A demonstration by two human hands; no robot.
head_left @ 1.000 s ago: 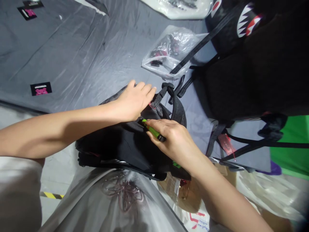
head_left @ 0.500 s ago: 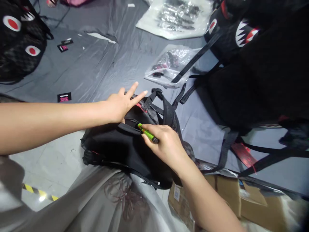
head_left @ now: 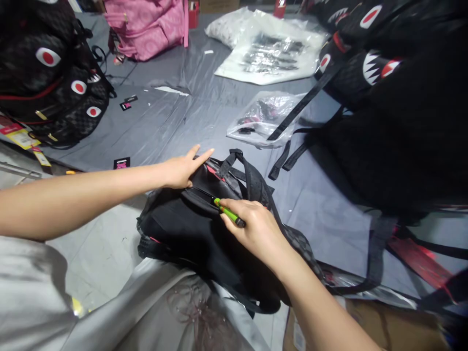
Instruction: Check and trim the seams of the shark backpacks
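Note:
A black backpack (head_left: 183, 234) lies flat in front of me on the grey sheet, its top handle (head_left: 252, 170) pointing away. My left hand (head_left: 183, 168) rests on its upper left edge with the fingers stretched out flat, holding nothing. My right hand (head_left: 254, 226) is closed around a thin green tool (head_left: 228, 213), whose tip touches the bag's seam near the top.
Black backpacks with shark-face prints are piled at the left (head_left: 54, 92) and the right (head_left: 395, 112). A pink backpack (head_left: 146, 24) stands at the back. Clear plastic bags (head_left: 263, 117) and small black-and-pink tags (head_left: 122, 163) lie on the grey sheet (head_left: 175, 117). A cardboard box (head_left: 395, 326) sits at lower right.
My left hand went from curled over the bag's edge to fingers stretched flat. My view tilted up, showing more of the far floor. My right hand kept the green tool at the seam.

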